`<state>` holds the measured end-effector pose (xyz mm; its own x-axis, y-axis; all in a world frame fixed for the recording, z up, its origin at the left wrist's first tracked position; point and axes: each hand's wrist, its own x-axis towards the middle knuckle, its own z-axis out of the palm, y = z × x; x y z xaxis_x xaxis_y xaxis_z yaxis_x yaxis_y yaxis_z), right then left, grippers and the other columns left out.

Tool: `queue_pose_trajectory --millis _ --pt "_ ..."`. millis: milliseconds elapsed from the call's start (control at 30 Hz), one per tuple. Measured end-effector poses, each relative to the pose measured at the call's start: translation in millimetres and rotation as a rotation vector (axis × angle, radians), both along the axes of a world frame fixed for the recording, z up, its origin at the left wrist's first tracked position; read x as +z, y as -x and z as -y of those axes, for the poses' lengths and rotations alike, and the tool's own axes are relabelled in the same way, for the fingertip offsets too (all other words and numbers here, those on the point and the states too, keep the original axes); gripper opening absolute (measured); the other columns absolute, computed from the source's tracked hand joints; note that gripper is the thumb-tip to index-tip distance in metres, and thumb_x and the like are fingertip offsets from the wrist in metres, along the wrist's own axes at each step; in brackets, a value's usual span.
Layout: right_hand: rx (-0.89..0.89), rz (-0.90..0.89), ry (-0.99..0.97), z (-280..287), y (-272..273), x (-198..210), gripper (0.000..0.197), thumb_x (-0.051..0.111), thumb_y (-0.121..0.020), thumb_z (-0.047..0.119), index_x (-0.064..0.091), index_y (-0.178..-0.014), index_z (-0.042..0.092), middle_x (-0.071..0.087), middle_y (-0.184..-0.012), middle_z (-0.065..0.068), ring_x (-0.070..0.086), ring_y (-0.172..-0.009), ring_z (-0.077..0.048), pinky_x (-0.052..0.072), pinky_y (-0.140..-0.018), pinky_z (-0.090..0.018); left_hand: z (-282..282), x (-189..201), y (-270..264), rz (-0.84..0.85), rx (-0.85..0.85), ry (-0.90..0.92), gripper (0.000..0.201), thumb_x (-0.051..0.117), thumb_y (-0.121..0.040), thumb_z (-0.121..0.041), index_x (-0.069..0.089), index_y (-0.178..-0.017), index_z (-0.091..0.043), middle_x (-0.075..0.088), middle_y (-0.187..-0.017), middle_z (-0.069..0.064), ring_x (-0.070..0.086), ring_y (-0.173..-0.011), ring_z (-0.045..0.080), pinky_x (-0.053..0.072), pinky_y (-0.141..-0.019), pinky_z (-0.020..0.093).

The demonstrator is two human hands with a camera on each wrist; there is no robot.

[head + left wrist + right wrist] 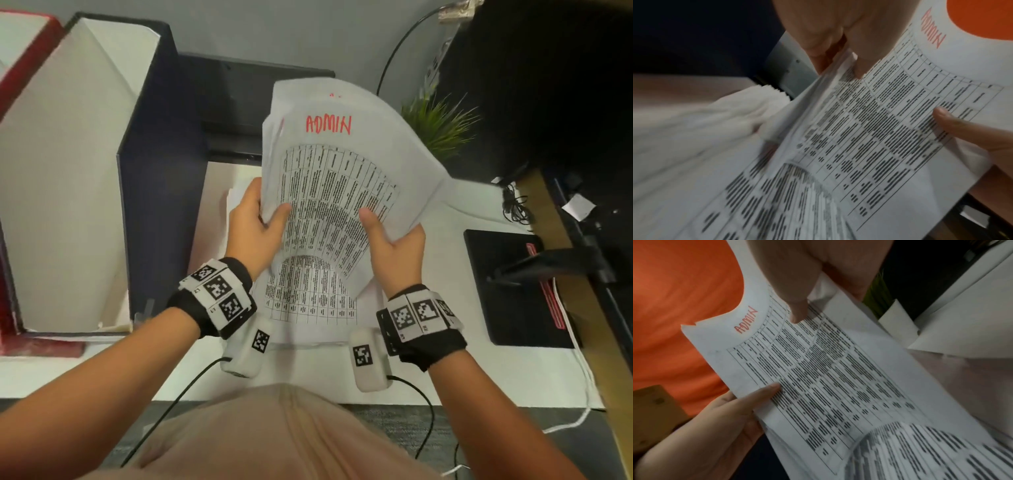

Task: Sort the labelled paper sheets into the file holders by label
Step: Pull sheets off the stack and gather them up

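Note:
I hold a bundle of printed sheets raised over the table; the top sheet carries a black table and the red word ADMIN. My left hand pinches the bundle's left edge, thumb on top, and my right hand pinches its lower right edge the same way. Fingers under the paper are hidden. Another printed sheet lies flat on the table below the bundle. A dark blue file holder with a white inside stands at the left, and a red holder stands beyond it.
More white sheets lie behind my left hand. A small green plant and a black monitor stand at the back right. A black pad lies at the right. The white table ends near my body.

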<state>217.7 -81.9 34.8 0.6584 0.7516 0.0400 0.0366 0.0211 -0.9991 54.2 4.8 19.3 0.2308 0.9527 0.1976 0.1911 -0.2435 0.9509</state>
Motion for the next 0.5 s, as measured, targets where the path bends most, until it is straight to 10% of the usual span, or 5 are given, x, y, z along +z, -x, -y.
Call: queue_pose_trajectory --millis 133,333,500 --pt "0.020 0.049 0.051 -3 5 -9 0.036 0.064 -0.086 0.013 0.056 -0.121 0.009 0.064 -0.112 0.006 0.061 -0.108 -0.005 0.049 -0.093 -0.022 2 -15 -3 -0.053 0.015 0.106 0.035 0.061 -0.089 -0.015 0.054 -0.122 -0.008 0.060 -0.108 -0.009 0.057 -0.094 -0.003 0.041 -0.076 -0.002" --pt "-0.004 0.025 -0.005 -19 2 7 0.037 0.063 -0.087 0.009 0.055 -0.122 0.006 0.062 -0.105 0.010 0.059 -0.089 0.017 0.047 -0.079 -0.004 1 10 -3 -0.021 0.054 0.091 0.031 0.060 -0.089 -0.017 0.059 -0.119 -0.009 0.062 -0.107 -0.007 0.058 -0.098 0.001 0.043 -0.081 0.002" --pt "0.076 0.075 -0.043 -27 4 23 0.041 0.065 -0.086 0.012 0.051 -0.125 0.009 0.060 -0.107 0.015 0.059 -0.094 0.016 0.047 -0.079 -0.003 -3 60 27 -0.041 0.094 0.011 0.020 0.065 -0.086 -0.015 0.066 -0.105 -0.008 0.064 -0.082 -0.017 0.059 -0.070 -0.013 0.048 -0.067 0.006"
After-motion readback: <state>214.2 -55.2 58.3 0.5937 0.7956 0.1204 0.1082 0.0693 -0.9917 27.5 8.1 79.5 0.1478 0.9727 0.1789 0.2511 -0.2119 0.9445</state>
